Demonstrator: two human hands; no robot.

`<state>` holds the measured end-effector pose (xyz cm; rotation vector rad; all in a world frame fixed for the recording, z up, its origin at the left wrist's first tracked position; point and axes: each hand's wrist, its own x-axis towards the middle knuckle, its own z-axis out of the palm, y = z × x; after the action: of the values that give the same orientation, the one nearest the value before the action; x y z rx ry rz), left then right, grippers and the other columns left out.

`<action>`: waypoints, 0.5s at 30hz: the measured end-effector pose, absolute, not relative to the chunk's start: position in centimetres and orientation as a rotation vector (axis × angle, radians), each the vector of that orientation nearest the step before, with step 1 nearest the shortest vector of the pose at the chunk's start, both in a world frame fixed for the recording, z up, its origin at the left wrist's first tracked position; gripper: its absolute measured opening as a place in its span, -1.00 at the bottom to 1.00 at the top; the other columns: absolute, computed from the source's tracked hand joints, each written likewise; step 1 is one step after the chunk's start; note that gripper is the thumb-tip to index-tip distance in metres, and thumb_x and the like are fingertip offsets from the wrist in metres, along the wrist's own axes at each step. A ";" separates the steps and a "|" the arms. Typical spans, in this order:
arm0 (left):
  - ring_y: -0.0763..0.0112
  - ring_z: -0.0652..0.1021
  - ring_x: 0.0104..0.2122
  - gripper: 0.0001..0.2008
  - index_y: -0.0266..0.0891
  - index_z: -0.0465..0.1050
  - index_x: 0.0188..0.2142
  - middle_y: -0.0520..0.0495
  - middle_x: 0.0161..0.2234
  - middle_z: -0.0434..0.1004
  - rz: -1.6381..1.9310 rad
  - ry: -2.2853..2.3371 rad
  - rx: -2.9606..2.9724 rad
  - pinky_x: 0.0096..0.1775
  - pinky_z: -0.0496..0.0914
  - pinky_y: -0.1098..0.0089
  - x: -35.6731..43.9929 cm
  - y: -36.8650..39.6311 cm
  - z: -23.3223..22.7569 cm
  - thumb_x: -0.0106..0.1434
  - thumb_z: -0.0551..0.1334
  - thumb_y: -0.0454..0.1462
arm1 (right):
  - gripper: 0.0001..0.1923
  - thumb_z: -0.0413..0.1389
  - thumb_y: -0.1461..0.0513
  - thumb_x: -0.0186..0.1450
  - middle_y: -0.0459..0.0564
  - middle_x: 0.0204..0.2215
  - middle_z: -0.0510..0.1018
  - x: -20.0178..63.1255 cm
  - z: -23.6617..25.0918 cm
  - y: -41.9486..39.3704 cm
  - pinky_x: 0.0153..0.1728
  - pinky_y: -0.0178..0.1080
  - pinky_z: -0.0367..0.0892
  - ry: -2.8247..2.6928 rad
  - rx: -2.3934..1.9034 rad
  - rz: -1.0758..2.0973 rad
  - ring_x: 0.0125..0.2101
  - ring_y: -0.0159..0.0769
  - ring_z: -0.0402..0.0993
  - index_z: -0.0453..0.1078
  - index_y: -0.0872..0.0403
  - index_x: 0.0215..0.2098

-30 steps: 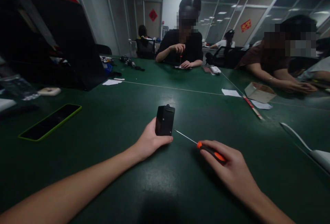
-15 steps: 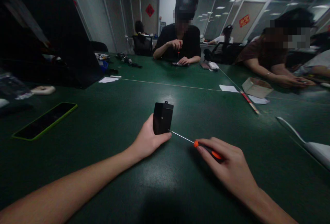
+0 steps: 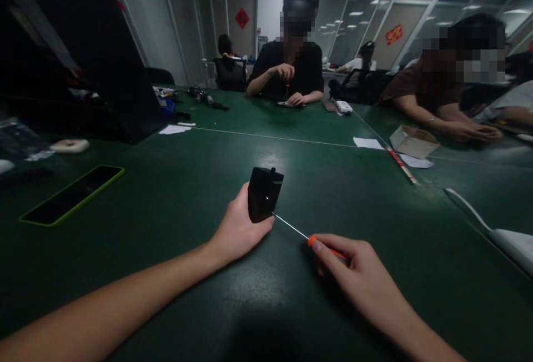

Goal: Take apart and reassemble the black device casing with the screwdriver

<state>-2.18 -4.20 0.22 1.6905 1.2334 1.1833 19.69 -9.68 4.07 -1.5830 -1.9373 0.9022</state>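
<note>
My left hand (image 3: pixel 238 229) grips a small black box (image 3: pixel 263 194) that stands slightly tilted on the green table (image 3: pixel 175 206). My right hand (image 3: pixel 353 273) holds a thin screwdriver with an orange handle (image 3: pixel 322 246). Its metal shaft (image 3: pixel 290 226) runs up and left, and its tip meets the box's lower right corner. Most of the handle is hidden under my fingers.
A phone in a green case (image 3: pixel 71 194) lies at the left. A large black case (image 3: pixel 83 68) stands at the back left. A small cardboard box (image 3: pixel 413 141), papers and a red pencil (image 3: pixel 402 165) lie at the right. Other people work at the far side and right.
The box has tilted in my left hand. My right hand slid left, bringing the screwdriver tip from beside the box onto its lower right corner.
</note>
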 end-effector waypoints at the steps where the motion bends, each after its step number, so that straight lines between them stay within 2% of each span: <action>1: 0.27 0.52 -0.17 -0.48 -0.22 0.25 0.06 -0.07 -0.15 0.49 1.181 1.236 1.690 -0.15 0.41 0.30 -2.2 -4.2 0.2 0.12 0.33 -0.31 | -0.62 -0.01 0.04 0.38 -0.04 -0.47 0.63 19.7 4.0 -9.7 -0.39 -0.27 0.44 -1.950 -1.562 0.846 -0.43 -0.24 0.57 0.57 0.06 -0.19; 5: 0.26 0.51 -0.14 -0.47 -0.21 0.24 0.08 -0.08 -0.12 0.49 1.175 1.229 1.676 -0.12 0.41 0.30 -2.2 -4.2 0.3 0.13 0.33 -0.31 | -0.75 0.09 0.13 0.32 0.00 -0.26 0.67 19.7 3.4 -9.8 -0.23 -0.22 0.48 -2.015 -1.457 0.581 -0.28 -0.20 0.61 0.55 0.05 -0.16; 11: 0.27 0.51 -0.13 -0.47 -0.21 0.24 0.08 -0.07 -0.11 0.48 1.163 1.209 1.673 -0.10 0.41 0.29 -2.2 -4.2 0.5 0.13 0.32 -0.32 | -0.67 0.06 0.12 0.36 0.06 -0.17 0.67 19.9 3.2 -9.7 -0.17 -0.17 0.51 -2.086 -1.466 0.459 -0.24 -0.18 0.63 0.51 0.10 -0.03; 15: 0.26 0.51 -0.13 -0.45 -0.22 0.23 0.10 -0.08 -0.10 0.49 1.156 1.207 1.670 -0.10 0.41 0.28 -2.1 -4.2 0.5 0.13 0.32 -0.33 | -0.68 0.01 0.12 0.39 0.04 -0.18 0.67 20.2 3.2 -9.6 -0.17 -0.15 0.51 -2.115 -1.495 0.467 -0.23 -0.18 0.62 0.53 0.07 -0.08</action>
<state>-2.08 -4.21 0.51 1.6701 1.2065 1.1556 20.16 -9.59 3.23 -1.4945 -2.1148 0.4673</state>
